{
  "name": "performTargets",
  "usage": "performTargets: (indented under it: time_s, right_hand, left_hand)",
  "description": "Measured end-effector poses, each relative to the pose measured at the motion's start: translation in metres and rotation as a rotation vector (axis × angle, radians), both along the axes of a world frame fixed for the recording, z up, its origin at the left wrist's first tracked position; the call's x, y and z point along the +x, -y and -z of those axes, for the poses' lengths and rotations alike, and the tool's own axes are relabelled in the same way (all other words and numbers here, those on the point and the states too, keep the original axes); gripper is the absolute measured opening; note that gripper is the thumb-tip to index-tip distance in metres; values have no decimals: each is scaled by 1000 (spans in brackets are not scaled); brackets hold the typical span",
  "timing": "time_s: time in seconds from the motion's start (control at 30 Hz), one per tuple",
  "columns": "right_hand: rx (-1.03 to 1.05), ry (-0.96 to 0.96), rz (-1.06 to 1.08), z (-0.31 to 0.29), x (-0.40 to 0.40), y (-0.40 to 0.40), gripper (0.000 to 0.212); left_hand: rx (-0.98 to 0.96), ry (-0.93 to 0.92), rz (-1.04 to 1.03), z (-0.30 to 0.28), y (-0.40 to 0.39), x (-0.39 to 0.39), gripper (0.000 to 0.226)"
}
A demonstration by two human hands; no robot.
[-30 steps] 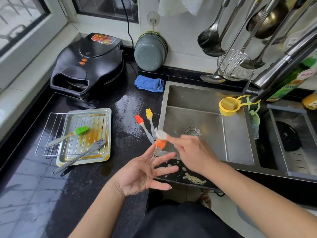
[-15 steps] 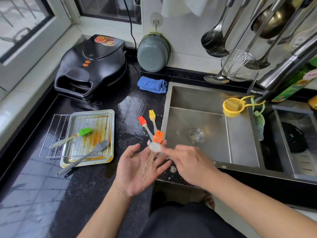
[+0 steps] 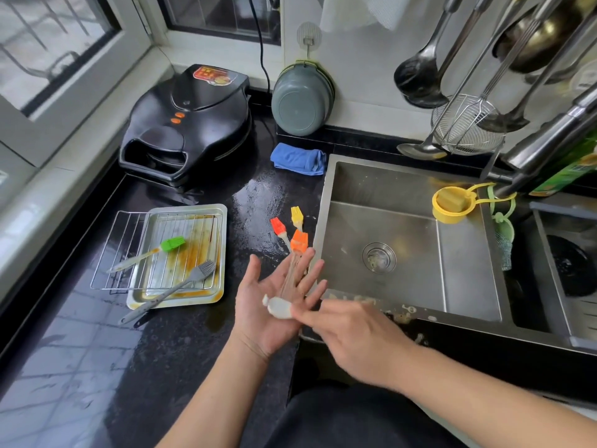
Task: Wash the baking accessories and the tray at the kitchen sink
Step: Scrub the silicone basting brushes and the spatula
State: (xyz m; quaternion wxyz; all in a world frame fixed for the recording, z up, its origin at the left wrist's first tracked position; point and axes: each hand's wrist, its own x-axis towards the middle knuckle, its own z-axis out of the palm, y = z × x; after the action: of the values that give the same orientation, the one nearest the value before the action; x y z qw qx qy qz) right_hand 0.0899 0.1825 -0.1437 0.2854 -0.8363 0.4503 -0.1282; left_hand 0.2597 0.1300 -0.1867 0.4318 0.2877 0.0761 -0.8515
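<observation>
— What have your hands got?

— Your left hand point(image 3: 273, 305) lies palm up with the fingers spread wide; the orange brush point(image 3: 297, 250) rests along it, its clear handle across your palm, bristles past your fingertips. Your right hand point(image 3: 352, 334) comes in from the sink side and pinches a small white piece point(image 3: 280, 307) against the handle's near end.

— And around them?

— Just beyond your left fingertips, the red brush point(image 3: 278, 228) and yellow brush point(image 3: 297, 216) lie on the wet black counter point(image 3: 181, 357), beside the sink's edge. Left of your left hand sits the greasy tray point(image 3: 219, 253) with a wire rack point(image 3: 129, 250) over it; the green brush point(image 3: 168, 245) lies on the rack and the grey brush point(image 3: 193, 279) leans across the tray's near rim. Past your right hand is the steel sink point(image 3: 403, 253); a yellow holder point(image 3: 450, 205) hangs at its far side.

— The room?

— A black electric griddle point(image 3: 187, 124) stands far left under the window point(image 3: 55, 43). A blue cloth point(image 3: 298, 158) lies behind the sink, and ladles point(image 3: 423, 72) hang on the wall.
</observation>
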Motion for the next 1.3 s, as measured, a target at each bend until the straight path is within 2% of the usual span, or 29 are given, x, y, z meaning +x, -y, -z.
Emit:
performTargets:
  time_s: [0.03, 0.13, 0.17, 0.3, 0.43, 0.6, 0.73, 0.93, 1.03, 1.1, 1.3]
  right_hand:
    - [7, -5, -1, 0, 0, -3, 48]
    - [-77, -27, 210, 12, -12, 21, 46]
    - [-87, -28, 211, 11, -12, 21, 45]
    - [-20, -47, -23, -3, 0, -10, 50]
    - [-180, -132, 190, 11, -15, 23, 52]
    - [-85, -93, 8, -3, -4, -12, 53]
    - [-189, -120, 240, 10, -17, 29, 53]
    - [-86, -85, 49, -4, -9, -16, 50]
    - [-185, -147, 230, 11, -19, 17, 51]
    - [-124, -191, 332, 18, -25, 34, 52]
    - [-139, -176, 240, 9, -21, 10, 53]
  left_hand:
    - [-1, 16, -9, 0, 0, 0, 82]
    - [8, 1, -16, 0, -2, -4, 81]
    - [5, -6, -24, 0, -4, -5, 81]
    - [5, -8, -42, 2, -3, -2, 82]
    - [-25, -8, -5, -3, -6, -9, 85]
    - [-35, 38, -10, 4, -1, -6, 84]
    - [-59, 65, 46, -5, -5, -14, 87]
    - [-21, 147, 46, -7, -2, -10, 82]
    - [-43, 127, 128, -13, -7, -16, 76]
    - [-125, 117, 197, -9, -13, -19, 55]
    - [-237, 153, 219, -4, -15, -12, 65]
